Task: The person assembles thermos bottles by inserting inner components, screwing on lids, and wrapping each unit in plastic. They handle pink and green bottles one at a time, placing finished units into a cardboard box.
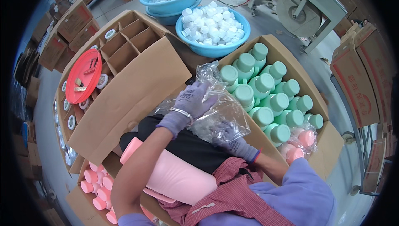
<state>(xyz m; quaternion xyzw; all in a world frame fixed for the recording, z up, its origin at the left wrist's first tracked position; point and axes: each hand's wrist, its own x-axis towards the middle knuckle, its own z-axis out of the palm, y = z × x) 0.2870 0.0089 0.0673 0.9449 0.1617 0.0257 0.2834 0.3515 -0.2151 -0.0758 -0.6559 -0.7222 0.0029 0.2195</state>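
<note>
left hand (189,103) spreads its fingers over clear bag (226,111); right hand's (237,145) unclear; lap (193,153) holds pink bottle (179,175), seven o'clock, likely freeing both.

The work gloves (190,104) are greyish lavender with dark print, the plastic bag (224,113) colourless and transparent. The lap's handled bottle (178,172) is pastel pink; the boxed bottles (264,83), mint green. The apron (237,201) is dark red, finely checked in paler lines.
</note>
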